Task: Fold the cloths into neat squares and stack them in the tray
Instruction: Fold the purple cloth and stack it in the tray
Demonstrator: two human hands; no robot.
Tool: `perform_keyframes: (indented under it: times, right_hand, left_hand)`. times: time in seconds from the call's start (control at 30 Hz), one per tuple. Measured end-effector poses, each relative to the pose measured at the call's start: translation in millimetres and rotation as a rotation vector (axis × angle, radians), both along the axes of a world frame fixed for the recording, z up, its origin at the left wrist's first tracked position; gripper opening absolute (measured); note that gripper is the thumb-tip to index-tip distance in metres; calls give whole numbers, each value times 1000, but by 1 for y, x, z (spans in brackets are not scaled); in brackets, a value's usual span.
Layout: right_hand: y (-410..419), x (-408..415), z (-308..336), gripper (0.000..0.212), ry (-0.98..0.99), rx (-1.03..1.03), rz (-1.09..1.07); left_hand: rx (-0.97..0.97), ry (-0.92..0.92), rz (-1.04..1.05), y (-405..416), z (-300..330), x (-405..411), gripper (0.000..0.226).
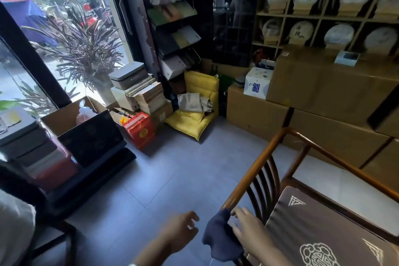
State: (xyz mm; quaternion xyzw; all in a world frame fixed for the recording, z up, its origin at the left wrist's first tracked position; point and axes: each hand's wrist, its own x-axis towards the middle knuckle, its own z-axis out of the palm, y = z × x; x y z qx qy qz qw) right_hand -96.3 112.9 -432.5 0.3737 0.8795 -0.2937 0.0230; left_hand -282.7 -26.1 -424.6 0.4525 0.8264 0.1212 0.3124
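- The dark cloth (220, 236) hung lengthwise over the chair rail (254, 170), pinched by the right hand (248, 229).
- The left hand (181, 231) hovered just beside it, grip spread (holding nothing).

My right hand (248, 230) reaches forward palm down, fingers (239, 211) spread and slightly curled, and a dark blue cloth (220, 237) hangs bunched beneath them, pinched by my thumb side. My left hand (181, 231) floats just left of those fingers, apart from them, holding nothing, its fingers loosely curled toward the cloth. Both bare forearms run up from the lower edge of view.
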Motion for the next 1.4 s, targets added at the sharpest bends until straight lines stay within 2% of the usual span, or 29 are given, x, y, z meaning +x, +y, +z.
perform_keyframes:
  times: [0.2,0.3,0.43,0.57,0.6,0.63,0.67,0.77,0.87,0.97,1.23,1.4]
  right_hand:
    - [39,-15,-10,41,-97,-35,172]
    - [48,-22,-20,49,-156,-55,277]
    - [48,-33,-33,37,-174,-27,260]
    - [48,-31,-35,25,-110,-64,256]
    - [49,-28,-33,19,-84,-99,246]
    - [50,-23,-30,13,-56,-137,232]
    - [52,-19,-28,9,-23,-160,217]
    - [53,0,-17,9,61,-142,162]
    - [51,15,-9,11,158,-138,57]
    - [46,32,1,9,202,-115,-28]
    - [2,81,27,7,258,93,-343]
    - [-33,133,39,15,220,222,-572]
  left_hand:
    - [-72,-65,-32,52,-29,10,49]
    - [-83,-102,2,66,-46,17,50]
    - [-44,-241,-36,62,-55,6,34]
    - [-331,-374,-180,72,-53,-17,44]
    - [-300,-333,-143,72,-53,-16,44]
    - [-175,-241,-62,69,-56,-13,39]
    - [-69,-183,-31,66,-54,-7,35]
    - [83,-104,-177,68,-41,-2,29]
    - [97,-175,-137,76,-27,5,16]
    - [88,-218,-154,84,-19,11,20]
    - [28,-283,-435,103,3,28,17]
    - [129,-270,-611,111,23,60,20]
